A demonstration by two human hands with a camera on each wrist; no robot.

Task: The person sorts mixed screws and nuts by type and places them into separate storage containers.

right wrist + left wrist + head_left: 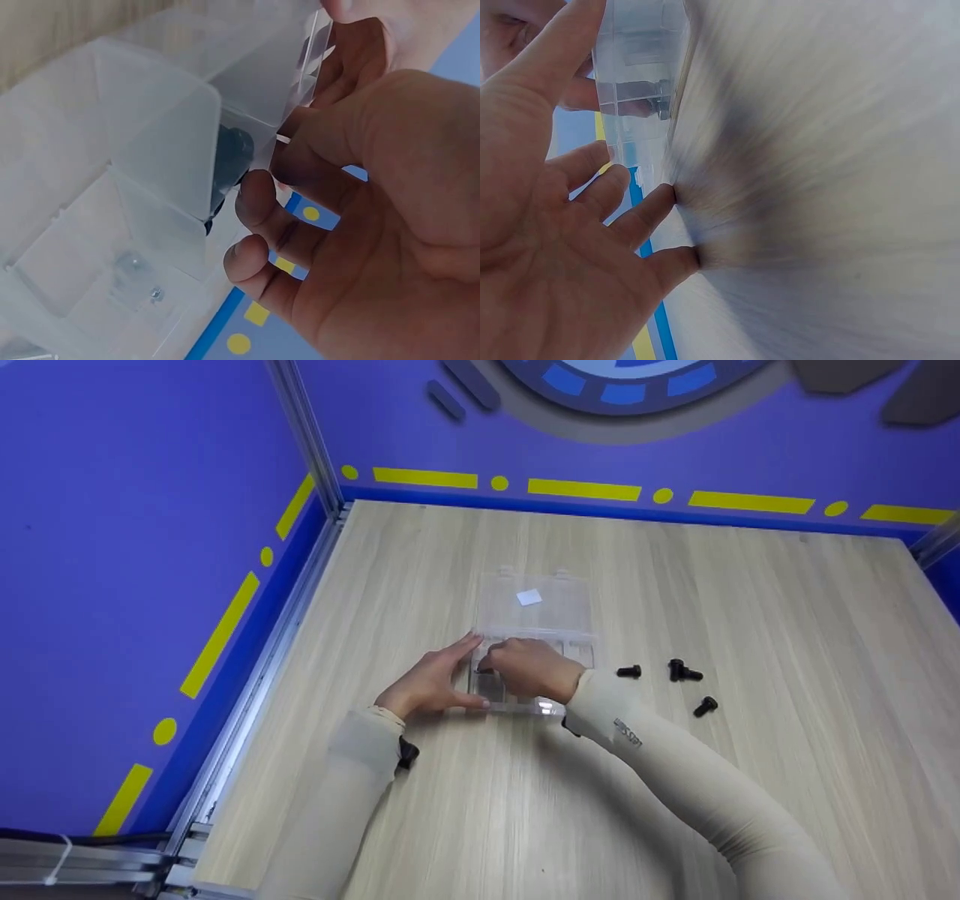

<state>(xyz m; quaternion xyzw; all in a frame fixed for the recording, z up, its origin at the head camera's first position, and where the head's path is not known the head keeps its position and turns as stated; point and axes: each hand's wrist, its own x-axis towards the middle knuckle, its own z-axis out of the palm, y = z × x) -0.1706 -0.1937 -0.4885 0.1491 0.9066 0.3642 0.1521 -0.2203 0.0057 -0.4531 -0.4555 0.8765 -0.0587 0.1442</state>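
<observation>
A clear plastic compartment box (517,707) lies on the table with its lid (536,611) folded back. My left hand (431,679) braces the box's left end, fingers spread, thumb at the front edge and index finger at the back corner. In the left wrist view its other fingertips rest on the tabletop. My right hand (529,666) reaches into the left compartment with curled fingers. Its fingertips pinch a dark bolt (234,154), partly hidden behind a translucent divider in the right wrist view. Through the box wall, the left wrist view shows a bolt head (662,100) at a fingertip.
Several black bolts lie right of the box: one bolt (629,671) close by, others (684,671) together farther right, and another bolt (706,706) nearer the front. A white label (529,597) sits on the lid. Blue walls (600,450) border the wooden table (465,810).
</observation>
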